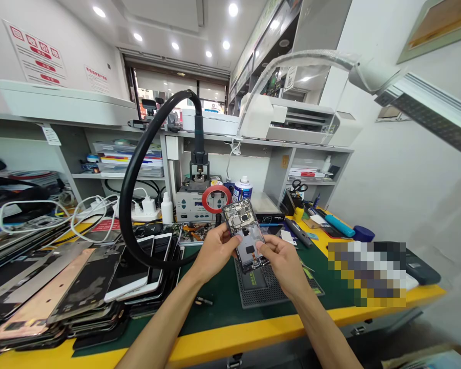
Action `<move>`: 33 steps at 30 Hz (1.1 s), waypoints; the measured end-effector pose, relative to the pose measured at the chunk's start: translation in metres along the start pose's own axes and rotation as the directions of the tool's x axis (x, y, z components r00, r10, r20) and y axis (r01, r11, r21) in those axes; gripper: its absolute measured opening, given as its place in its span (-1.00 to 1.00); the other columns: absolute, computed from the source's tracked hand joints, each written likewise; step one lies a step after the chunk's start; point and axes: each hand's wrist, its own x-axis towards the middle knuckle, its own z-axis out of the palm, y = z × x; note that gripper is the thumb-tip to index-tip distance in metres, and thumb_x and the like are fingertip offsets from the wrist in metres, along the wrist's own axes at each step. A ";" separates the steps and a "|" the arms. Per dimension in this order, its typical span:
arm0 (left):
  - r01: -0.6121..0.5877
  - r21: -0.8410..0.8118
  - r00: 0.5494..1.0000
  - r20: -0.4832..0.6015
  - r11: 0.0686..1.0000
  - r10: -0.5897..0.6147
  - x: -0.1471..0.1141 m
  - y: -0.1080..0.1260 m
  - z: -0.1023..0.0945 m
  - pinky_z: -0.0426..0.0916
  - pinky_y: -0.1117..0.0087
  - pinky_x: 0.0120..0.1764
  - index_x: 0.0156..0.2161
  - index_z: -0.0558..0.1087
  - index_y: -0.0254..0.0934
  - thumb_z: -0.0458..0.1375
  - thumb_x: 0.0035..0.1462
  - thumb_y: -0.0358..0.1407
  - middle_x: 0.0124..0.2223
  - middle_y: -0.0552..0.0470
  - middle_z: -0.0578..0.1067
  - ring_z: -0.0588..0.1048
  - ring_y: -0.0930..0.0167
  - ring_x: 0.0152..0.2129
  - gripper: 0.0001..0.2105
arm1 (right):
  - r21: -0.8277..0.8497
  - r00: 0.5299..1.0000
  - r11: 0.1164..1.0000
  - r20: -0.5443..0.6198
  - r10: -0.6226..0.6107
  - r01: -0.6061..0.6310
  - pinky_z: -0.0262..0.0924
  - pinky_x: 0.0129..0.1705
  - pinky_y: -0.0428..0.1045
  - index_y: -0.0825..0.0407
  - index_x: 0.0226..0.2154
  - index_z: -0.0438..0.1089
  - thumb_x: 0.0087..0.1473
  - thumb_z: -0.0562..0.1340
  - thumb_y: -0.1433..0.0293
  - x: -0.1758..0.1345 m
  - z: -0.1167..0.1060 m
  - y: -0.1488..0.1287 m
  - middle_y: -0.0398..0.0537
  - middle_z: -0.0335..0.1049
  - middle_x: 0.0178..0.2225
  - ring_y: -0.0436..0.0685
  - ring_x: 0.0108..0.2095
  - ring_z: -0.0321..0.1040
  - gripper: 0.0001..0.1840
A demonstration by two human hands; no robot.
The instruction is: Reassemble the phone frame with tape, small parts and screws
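Opened phone (250, 234) points its board (238, 218) upward, long axis leaning left.

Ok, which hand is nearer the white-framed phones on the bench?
Left. The left hand holds the left side of the opened phone, just right of the white-framed phones; the right hand holds its right side, farther from them.

No wording was legible with certainty. Red characters marked the large white rectangular wall poster (34, 56) and the smaller white wall sheet (96, 77); yellow-green print marked the grey perforated mat (263, 297).
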 end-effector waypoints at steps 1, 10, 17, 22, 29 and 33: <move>0.004 0.004 1.000 0.006 1.000 -0.004 0.000 0.000 0.000 0.42 0.46 -0.43 -0.05 0.44 -0.29 0.19 0.21 -0.19 -0.23 -0.01 0.54 0.51 0.37 -0.35 -0.73 | 0.008 1.000 1.000 -0.009 0.003 -0.003 0.21 -0.27 0.00 0.08 -0.19 0.52 0.09 0.32 0.10 0.000 0.000 0.001 -0.03 0.51 -0.40 0.16 -0.35 0.37 -0.61; -0.001 0.092 0.999 0.044 0.996 -0.003 0.003 0.002 -0.006 0.49 0.38 -0.46 -0.28 0.41 -0.29 0.20 0.17 -0.12 -0.39 0.05 0.46 0.50 0.35 -0.43 -0.76 | 0.035 0.995 0.997 -0.070 0.073 -0.071 0.20 -0.38 -0.02 0.07 -0.18 0.54 0.02 0.35 0.07 0.001 0.002 0.005 0.03 0.55 -0.37 0.19 -0.37 0.40 -0.56; -0.034 0.102 0.997 0.078 0.994 0.026 0.002 0.007 -0.013 0.53 0.34 -0.43 -0.40 0.34 -0.25 0.24 0.13 -0.08 -0.47 0.14 0.26 0.42 0.41 -0.49 -0.71 | 0.025 0.990 0.992 -0.071 0.124 -0.123 0.24 -0.41 0.00 0.05 -0.12 0.52 0.01 0.34 0.03 0.000 0.000 0.003 0.07 0.58 -0.28 0.25 -0.32 0.44 -0.50; -0.008 0.019 1.000 0.001 1.000 0.008 0.004 0.009 -0.019 0.56 0.27 -0.28 -0.33 0.45 -0.28 0.12 0.22 -0.04 -0.34 0.05 0.35 0.47 0.39 -0.40 -0.69 | -0.001 0.990 0.991 -0.032 0.136 -0.136 0.29 -0.36 0.05 0.04 -0.14 0.54 -0.01 0.34 0.01 -0.002 -0.001 -0.004 0.10 0.59 -0.24 0.31 -0.27 0.47 -0.49; -0.023 -0.038 0.999 -0.035 0.999 0.021 0.006 0.003 -0.019 0.56 0.27 -0.30 -0.38 0.46 -0.30 0.22 0.15 -0.09 -0.40 0.08 0.33 0.44 0.42 -0.45 -0.72 | -0.055 0.994 0.993 -0.038 0.100 -0.102 0.29 -0.33 0.06 0.05 -0.17 0.53 0.01 0.31 -0.03 -0.002 0.003 -0.005 0.09 0.57 -0.29 0.30 -0.30 0.45 -0.48; -0.028 -0.046 0.999 -0.047 0.999 0.026 0.006 0.003 -0.019 0.55 0.30 -0.28 -0.41 0.43 -0.30 0.24 0.13 -0.11 -0.46 0.11 0.33 0.44 0.44 -0.47 -0.72 | -0.113 0.997 0.992 -0.053 0.055 -0.061 0.21 -0.39 0.04 0.08 -0.22 0.54 0.01 0.30 -0.06 -0.004 0.003 -0.005 0.06 0.54 -0.36 0.24 -0.39 0.40 -0.45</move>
